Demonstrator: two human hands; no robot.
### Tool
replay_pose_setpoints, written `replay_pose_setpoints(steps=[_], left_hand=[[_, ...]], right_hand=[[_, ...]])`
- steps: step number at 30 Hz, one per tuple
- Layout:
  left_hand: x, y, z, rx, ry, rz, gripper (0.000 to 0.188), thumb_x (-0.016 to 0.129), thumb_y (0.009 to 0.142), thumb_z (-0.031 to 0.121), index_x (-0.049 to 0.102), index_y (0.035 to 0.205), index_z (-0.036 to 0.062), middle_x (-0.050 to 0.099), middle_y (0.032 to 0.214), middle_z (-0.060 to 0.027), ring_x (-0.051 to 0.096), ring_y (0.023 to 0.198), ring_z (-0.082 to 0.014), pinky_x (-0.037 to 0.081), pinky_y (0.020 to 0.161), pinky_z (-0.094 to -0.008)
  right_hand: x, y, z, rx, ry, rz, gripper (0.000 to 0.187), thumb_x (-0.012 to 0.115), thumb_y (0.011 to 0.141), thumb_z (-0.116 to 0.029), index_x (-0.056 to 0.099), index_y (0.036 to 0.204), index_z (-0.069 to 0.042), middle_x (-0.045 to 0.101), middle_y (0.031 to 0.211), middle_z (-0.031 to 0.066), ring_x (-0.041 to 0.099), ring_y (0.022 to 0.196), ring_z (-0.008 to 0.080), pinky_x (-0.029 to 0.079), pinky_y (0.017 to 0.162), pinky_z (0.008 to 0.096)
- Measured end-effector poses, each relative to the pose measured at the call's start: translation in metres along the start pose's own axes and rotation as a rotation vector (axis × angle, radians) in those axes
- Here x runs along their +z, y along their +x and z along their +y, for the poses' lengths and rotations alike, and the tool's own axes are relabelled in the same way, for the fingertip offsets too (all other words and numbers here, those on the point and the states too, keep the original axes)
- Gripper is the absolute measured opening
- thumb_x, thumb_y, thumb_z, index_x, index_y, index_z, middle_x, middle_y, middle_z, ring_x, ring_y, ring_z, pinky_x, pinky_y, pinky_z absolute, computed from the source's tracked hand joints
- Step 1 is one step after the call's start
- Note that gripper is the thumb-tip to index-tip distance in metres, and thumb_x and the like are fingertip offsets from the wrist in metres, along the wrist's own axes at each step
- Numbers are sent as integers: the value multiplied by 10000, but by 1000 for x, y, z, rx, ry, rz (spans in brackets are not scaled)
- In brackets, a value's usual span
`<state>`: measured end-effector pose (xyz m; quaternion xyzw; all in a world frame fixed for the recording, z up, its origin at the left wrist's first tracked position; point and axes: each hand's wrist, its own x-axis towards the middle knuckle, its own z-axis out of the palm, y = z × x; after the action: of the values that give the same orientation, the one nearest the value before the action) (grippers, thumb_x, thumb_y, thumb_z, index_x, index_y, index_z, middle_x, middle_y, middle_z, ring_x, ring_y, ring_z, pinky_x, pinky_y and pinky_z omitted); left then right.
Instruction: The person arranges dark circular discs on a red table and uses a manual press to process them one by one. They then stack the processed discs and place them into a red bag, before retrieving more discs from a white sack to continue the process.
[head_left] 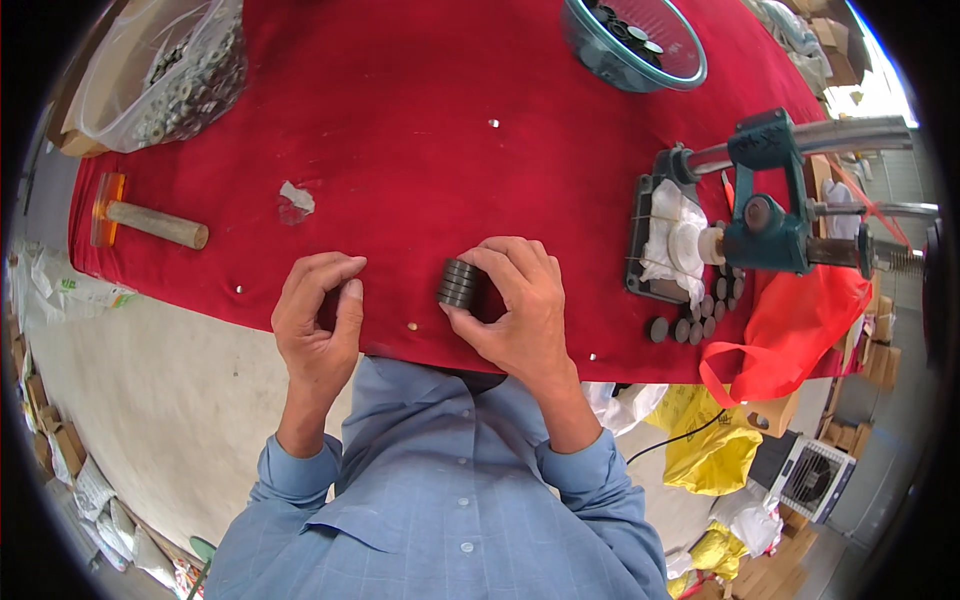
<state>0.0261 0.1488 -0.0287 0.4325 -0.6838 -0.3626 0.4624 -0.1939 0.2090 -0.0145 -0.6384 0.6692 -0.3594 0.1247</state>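
Note:
My right hand (525, 305) grips a short stack of black round discs (458, 283) between thumb and fingers, near the front edge of the red-covered table (400, 170). To its left, my left hand (322, 315) has its fingers curved and the thumb apart from them, with nothing visible in between. More dark discs (690, 328) lie in loose rows on the cloth, right of my right hand. Beside them stands a green hand press (765, 215), with a white cloth (670, 240) tied over its base.
At the far left stands a clear tub (140, 75) of small metal parts, with a wooden-handled mallet (155, 222) nearer. A teal basket (625, 70) of discs is at the far right. A red bag (805, 320) lies by the press. Small shiny pieces (413, 326) dot the cloth.

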Motion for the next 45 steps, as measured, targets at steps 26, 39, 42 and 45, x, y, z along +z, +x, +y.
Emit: replay_pose_setpoints(steps=[26, 39, 42, 45], left_hand=[[52, 17, 21, 191, -10, -524, 472, 842, 791, -17, 737, 1249, 20, 736, 1229, -151, 762, 1057, -292, 662, 847, -363], [68, -7, 34, -105, -311, -461, 359, 728, 937, -8, 687, 1292, -32, 695, 1259, -138, 699, 1058, -188, 591, 917, -335], [90, -16, 50, -151, -429, -518, 326, 638, 1033, 62, 653, 1339, -51, 710, 1217, -120, 684, 1025, -160, 556, 912, -305], [120, -27, 68, -168, -458, -651, 311, 612, 1063, 72, 649, 1347, -50, 721, 1177, -105, 685, 995, -146, 541, 893, -283]], right_hand=[[-19, -20, 20, -114, 85, 86, 436, 828, 655, -87, 740, 1078, -29, 692, 1008, 89, 649, 915, 286, 530, 776, 413], [-24, -42, 16, 54, 376, 132, 536, 793, 834, -49, 620, 1340, -21, 691, 1140, 132, 701, 1070, 278, 596, 855, 388], [-53, -58, 27, 359, 1106, 89, 554, 763, 903, -49, 565, 1419, -11, 655, 1182, 79, 681, 1061, 176, 593, 824, 304], [-79, -86, 45, 323, 1421, 307, 557, 695, 962, -44, 499, 1483, -26, 564, 1218, 76, 625, 990, 108, 564, 758, 259]])
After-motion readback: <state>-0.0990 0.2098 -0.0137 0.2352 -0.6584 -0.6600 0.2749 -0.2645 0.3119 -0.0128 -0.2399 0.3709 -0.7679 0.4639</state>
